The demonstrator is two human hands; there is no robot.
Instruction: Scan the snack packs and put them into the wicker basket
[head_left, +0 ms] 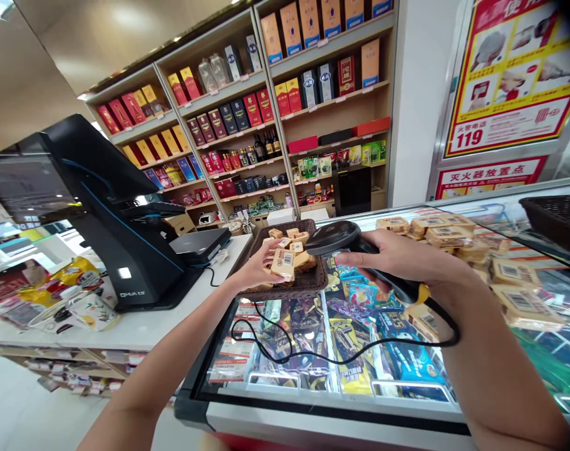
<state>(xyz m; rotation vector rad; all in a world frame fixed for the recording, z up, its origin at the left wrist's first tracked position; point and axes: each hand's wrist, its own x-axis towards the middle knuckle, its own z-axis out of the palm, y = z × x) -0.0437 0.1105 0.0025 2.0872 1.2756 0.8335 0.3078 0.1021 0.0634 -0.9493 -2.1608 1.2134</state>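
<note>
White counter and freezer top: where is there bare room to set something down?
Bare: the front strip of white counter between the black terminal and the freezer. Crowded: the basket, heaped with wrapped packs, and the freezer's right side, where more packs are piled.

Barcoded pack (pixel 284 264) in left hand (pixel 257 268) at dark basket (pixel 297 289), black scanner (pixel 334 237) in right hand (pixel 400 255)
</note>
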